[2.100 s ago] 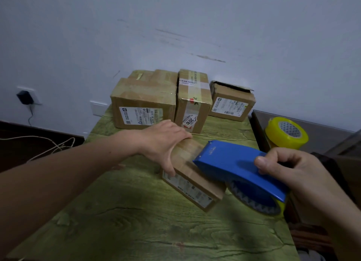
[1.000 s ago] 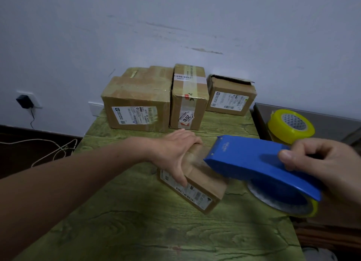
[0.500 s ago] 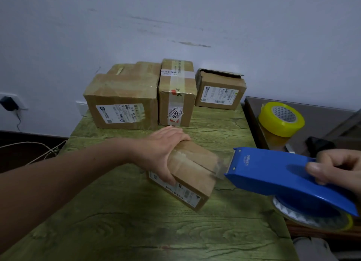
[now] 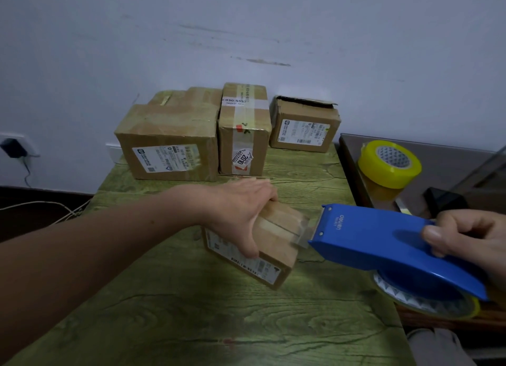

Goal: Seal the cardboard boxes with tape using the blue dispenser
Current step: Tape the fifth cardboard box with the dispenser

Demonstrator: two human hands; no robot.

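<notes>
1. A small box (image 4: 273, 245) lies askew near the middle of the green table (image 4: 191, 311). The left hand (image 4: 241, 209) covers its left part and clasps it, with the palm on top, the thumb down the near side and the fingers curled over the far edge.
2. The right hand (image 4: 471, 242) is wrapped round the back of the blue dispenser (image 4: 383, 245), thumb on top. The dispenser's front edge sits just beside the box's right end, and a strip of clear tape (image 4: 302, 232) runs from it onto the box top.
3. Along the wall, well apart from the hands, stand a big box (image 4: 169, 143), a flat box (image 4: 186, 95) behind it, a tall taped box (image 4: 243, 130) touching the big one, and an open-flapped box (image 4: 304, 124).
4. To the right, a dark side table (image 4: 443, 157) carries a yellow tape roll (image 4: 390, 163).
5. Count: five boxes, one dispenser, and two rolls, counting the loaded roll (image 4: 427, 302) in the dispenser.
</notes>
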